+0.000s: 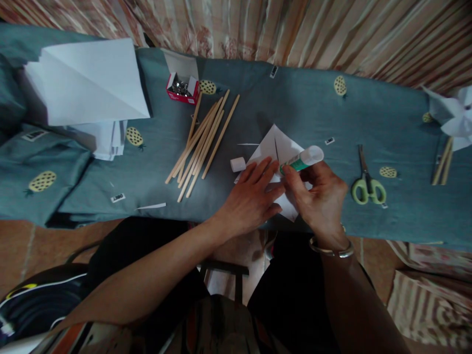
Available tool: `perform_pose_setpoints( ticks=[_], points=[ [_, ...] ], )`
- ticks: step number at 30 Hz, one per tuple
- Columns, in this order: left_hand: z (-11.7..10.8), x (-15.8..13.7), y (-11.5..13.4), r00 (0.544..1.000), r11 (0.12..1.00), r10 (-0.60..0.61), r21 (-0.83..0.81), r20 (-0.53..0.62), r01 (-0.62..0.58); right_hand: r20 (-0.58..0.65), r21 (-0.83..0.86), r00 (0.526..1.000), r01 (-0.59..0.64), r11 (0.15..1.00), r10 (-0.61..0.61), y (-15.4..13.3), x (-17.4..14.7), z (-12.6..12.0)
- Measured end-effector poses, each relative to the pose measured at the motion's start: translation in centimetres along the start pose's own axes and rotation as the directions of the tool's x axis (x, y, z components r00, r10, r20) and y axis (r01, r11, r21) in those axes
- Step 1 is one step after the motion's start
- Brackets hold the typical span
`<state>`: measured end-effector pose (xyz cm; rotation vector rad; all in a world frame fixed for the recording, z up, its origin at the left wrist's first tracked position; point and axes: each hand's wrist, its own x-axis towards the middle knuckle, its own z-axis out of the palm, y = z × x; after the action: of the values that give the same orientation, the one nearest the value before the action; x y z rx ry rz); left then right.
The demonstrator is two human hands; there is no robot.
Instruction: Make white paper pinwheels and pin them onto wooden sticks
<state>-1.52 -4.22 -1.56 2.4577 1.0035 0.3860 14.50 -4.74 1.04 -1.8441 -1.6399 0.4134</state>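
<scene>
A white square of paper [273,140] with slits cut toward its middle lies on the cloth, one corner pointing away from me. My left hand [254,196] rests flat on its left part, fingers stretched out. In my right hand [320,194] is a glue stick [304,158] with a green label, tilted, its lower end hidden by my fingers and close to the middle of the paper. The white glue cap [238,164] lies just left of the paper. Several wooden sticks [206,142] are piled farther left.
Green-handled scissors [365,184] lie to the right. Beyond them are a white paper pinwheel [455,113] and more sticks [442,162]. A red box of metal pins or clips [182,88] and stacked paper [94,81] are at left. Paper scraps [152,206] lie near the front edge.
</scene>
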Motion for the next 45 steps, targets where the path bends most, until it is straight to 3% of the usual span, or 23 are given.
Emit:
perform_pose_setpoints(
  ticks=[27, 45],
  points=[
    [0.3, 0.0, -0.2, 1.000, 1.000, 0.005, 0.013, -0.009, -0.005, 0.085, 0.079, 0.994, 0.062, 0.995, -0.069, 1.0, -1.2, -0.8],
    [0.4, 0.0, -0.2, 1.000, 1.000, 0.012, 0.028, -0.017, -0.012, 0.073, 0.106, 0.997, -0.001, 0.994, -0.007, 1.8, -1.2, -1.1]
  ],
)
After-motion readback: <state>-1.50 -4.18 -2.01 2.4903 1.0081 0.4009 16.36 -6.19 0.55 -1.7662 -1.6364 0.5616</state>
